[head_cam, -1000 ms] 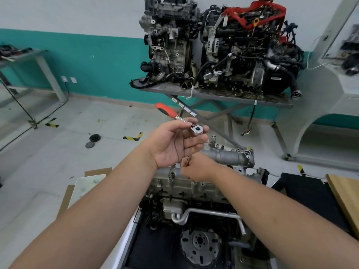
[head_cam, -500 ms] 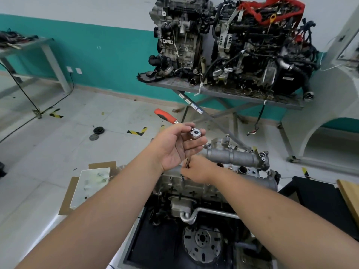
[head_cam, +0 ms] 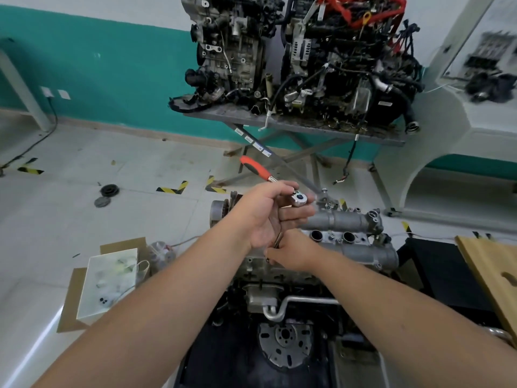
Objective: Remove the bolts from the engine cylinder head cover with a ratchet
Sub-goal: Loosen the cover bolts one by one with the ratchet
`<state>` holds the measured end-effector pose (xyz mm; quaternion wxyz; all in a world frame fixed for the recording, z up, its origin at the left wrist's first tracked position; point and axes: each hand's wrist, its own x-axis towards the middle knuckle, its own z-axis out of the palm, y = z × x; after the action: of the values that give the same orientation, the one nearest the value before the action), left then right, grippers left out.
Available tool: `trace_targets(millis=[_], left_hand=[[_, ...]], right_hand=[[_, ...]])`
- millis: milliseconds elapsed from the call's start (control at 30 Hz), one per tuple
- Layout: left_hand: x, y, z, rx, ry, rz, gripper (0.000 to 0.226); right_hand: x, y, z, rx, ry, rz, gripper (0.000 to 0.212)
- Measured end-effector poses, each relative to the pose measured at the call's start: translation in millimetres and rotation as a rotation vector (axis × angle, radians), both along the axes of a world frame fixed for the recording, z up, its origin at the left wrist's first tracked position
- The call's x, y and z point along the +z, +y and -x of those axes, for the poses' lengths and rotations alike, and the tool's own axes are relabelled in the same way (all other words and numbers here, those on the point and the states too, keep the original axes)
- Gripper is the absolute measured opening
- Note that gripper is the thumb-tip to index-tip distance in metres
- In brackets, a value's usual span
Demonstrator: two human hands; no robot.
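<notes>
The left hand [head_cam: 268, 217] grips the ratchet [head_cam: 298, 198] head above the cylinder head cover [head_cam: 347, 228], the right hand [head_cam: 291, 252] pinches its extension at the cover's near-left edge; bolts [head_cam: 330, 236] remain, so removal looks unfinished.

Across the room I see two dirty engines [head_cam: 302, 57] standing side by side on a grey metal surface [head_cam: 372, 133] against the teal wall [head_cam: 112, 79], red hoses [head_cam: 361, 8] draped over the right one. On the floor [head_cam: 70, 219] to my left lie a cardboard sheet [head_cam: 70, 301] carrying a clear plastic tray [head_cam: 109, 284], two dark round discs [head_cam: 106, 195] and yellow-black tape marks [head_cam: 173, 188]. A wooden board [head_cam: 492, 273] juts in at my right.
</notes>
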<state>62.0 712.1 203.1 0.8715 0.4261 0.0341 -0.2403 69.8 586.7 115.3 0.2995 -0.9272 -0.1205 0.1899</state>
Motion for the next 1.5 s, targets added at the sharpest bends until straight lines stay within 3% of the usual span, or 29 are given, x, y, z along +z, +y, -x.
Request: trace_targets(millis=[700,1133,1300,1400,1500], left_hand=[[18.0,0.6,-9.5,-0.090,0.077,-0.156,0.016],[15.5,12.8,-18.8,-0.203,0.102,-0.190,0.009],[21.3,11.5,-21.9,-0.345,0.015,-0.395,0.012],[31.6,5.5,-25.7,-0.409,-0.128,-0.652,0.011],[42.6,-1.8,-29.8,-0.444,-0.311,-0.954,0.027]], right_hand=[[-8.1,-0.8,-5.0,-0.043,-0.020,-0.007,0.023],[-5.6,-0.7,-11.1,0.058,0.006,0.055,0.029],[1.3,-1.1,-9.1,0.088,0.042,0.103,0.030],[4.5,-1.9,-8.2,0.120,0.045,0.117,0.031],[2.4,-1.7,-9.7,0.126,0.072,0.125,0.035]])
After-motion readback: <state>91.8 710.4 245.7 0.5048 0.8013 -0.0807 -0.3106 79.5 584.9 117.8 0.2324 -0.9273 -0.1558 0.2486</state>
